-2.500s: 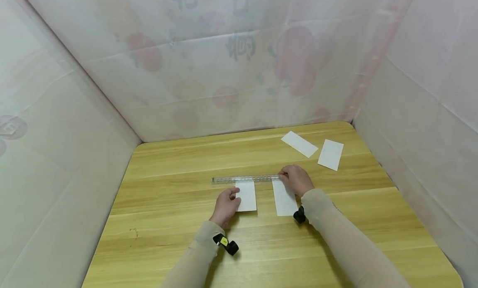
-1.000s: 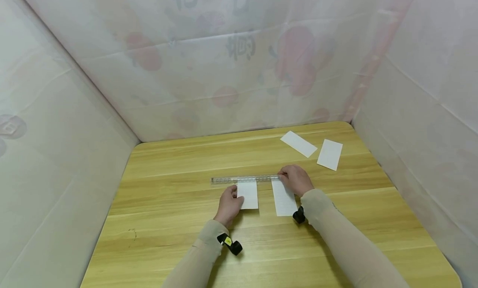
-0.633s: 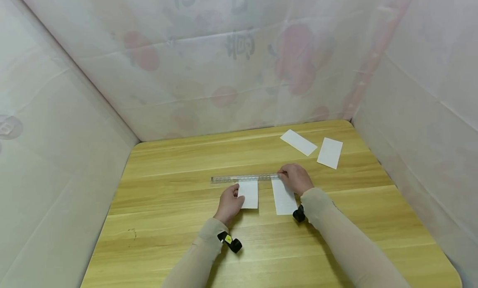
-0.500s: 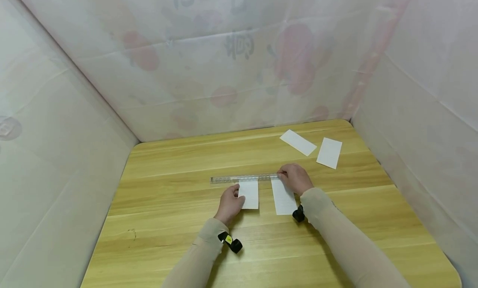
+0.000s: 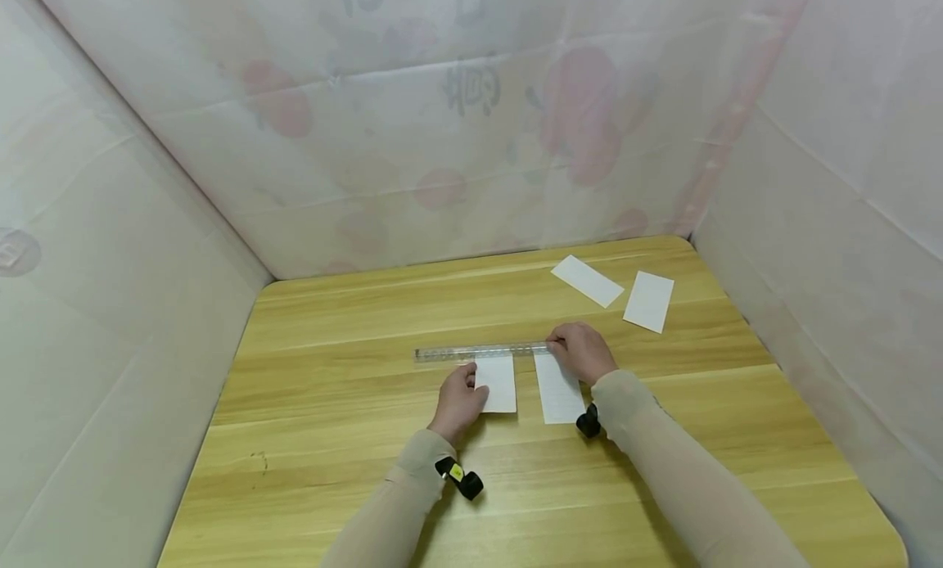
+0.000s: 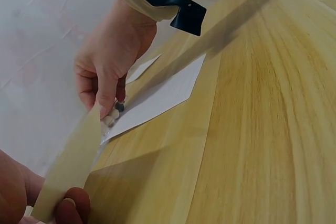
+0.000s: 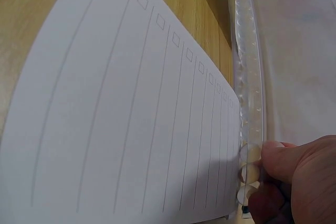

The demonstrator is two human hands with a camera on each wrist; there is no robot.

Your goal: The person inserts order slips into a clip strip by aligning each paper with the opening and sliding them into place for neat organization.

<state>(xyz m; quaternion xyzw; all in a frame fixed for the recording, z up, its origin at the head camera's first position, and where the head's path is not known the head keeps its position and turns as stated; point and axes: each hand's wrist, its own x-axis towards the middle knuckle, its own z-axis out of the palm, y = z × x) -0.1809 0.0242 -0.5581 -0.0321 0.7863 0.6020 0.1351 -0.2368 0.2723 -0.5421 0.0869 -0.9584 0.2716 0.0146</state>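
A clear plastic rail (image 5: 445,354) lies across the middle of the table; the right wrist view shows round beads in it. My right hand (image 5: 584,353) pinches its right end between thumb and fingers. Below that hand a lined paper slip (image 5: 556,388) with a column of small boxes (image 7: 176,39) has its top edge at the rail. My left hand (image 5: 458,400) pinches another white slip (image 5: 498,384) by its left edge, its top edge at the rail too. In the left wrist view this held slip (image 6: 73,163) tilts up off the table and casts a shadow.
Two more white slips lie at the far right, one slanted (image 5: 588,281) and one more upright (image 5: 649,302). Pale printed cloth walls (image 5: 442,142) stand behind and beside the wooden table (image 5: 331,322).
The left hand has shifted rightward with its slip along the rail, narrowing the gap to the other slip. My right hand stays at the rail's end.
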